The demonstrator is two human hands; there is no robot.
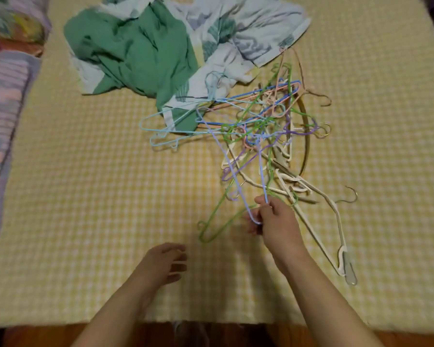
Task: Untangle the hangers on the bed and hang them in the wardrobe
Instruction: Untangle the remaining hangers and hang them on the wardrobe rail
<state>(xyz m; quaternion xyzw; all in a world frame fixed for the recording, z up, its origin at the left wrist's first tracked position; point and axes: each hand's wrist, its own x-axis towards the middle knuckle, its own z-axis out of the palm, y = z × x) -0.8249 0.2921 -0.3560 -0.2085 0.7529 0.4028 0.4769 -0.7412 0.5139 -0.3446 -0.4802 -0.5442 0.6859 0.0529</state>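
A tangled heap of thin hangers in blue, green, pink, purple and cream lies on the yellow checked bed, right of centre. My right hand pinches the near end of a pale lilac-blue hanger, which is lifted toward me and still threaded through the heap. A green hanger trails out just left of that hand. A cream hanger lies stretched to the right. My left hand hovers over the bed near the front edge, fingers loosely spread, holding nothing.
A crumpled green and white leaf-print sheet lies at the back, touching the heap. Striped and patterned pillows lie along the left side. The bed's front edge runs across the bottom, with dark wood below it.
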